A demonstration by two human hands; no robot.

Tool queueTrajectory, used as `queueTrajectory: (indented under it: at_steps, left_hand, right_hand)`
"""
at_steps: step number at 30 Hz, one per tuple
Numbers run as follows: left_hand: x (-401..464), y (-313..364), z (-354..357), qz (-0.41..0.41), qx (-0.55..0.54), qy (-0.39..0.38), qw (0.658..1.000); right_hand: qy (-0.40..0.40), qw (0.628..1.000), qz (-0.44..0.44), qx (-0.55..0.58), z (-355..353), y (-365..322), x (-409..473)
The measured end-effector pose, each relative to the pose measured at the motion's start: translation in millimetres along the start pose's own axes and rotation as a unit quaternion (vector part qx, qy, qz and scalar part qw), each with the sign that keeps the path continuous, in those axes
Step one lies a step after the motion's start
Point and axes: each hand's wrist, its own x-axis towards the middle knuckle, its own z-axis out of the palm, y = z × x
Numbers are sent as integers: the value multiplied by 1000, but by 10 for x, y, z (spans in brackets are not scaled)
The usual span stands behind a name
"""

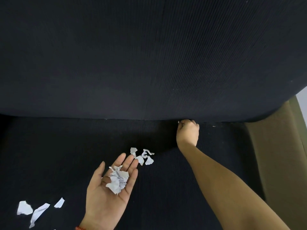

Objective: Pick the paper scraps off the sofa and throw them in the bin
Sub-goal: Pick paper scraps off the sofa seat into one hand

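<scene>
Loosely, crumpled scraps (117, 180) rest on flat left hand (108, 191).

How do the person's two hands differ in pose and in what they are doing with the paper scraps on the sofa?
The left hand lies palm up with straight fingers; the right hand is curled, knuckles up. The left hand carries a crumpled wad of scraps on its palm; the right hand pinches one small scrap. The left hand is near the camera; the right reaches to the crease under the sofa backrest. Both are bare.

Torn white paper scraps: crumpled wad (117, 180) on open palm; four pieces (142, 156) mid-seat of dark ribbed fabric sofa (149, 63); three (38, 209) near its front-left edge.
</scene>
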Motion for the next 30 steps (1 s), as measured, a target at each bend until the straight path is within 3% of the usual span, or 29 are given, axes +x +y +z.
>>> queueTrajectory:
  at_steps: [5,8,12,14,17,21,25,30]
  left_hand:
    - [-54,-8,35,-37,-17,46,998]
    - [-38,36,71,-41,-8,63,997]
    - [-49,-47,50,-72,-81,163,981]
    - [-55,-27,157,-52,-88,182,978]
    - [-98,-89,348,-5,-64,308,949]
    - [-28,-82,604,26,-75,375,924]
    - [81,-76,803,31,-76,396,915]
    - [105,-39,1032,28,-43,391,919]
  right_hand:
    - [-39,995,-69,-62,-122,93,25]
    - [-39,996,-65,-46,-153,144,12]
    - [-36,999,-10,38,-186,81,-37]
    - [-40,995,24,93,-223,1,-110]
    - [-62,979,68,181,-372,-147,-389]
    - [-82,959,58,266,-704,-334,-913]
    - [-96,935,33,339,-1116,-577,-1448]
    - [-131,930,-56,339,-1411,-822,-1995]
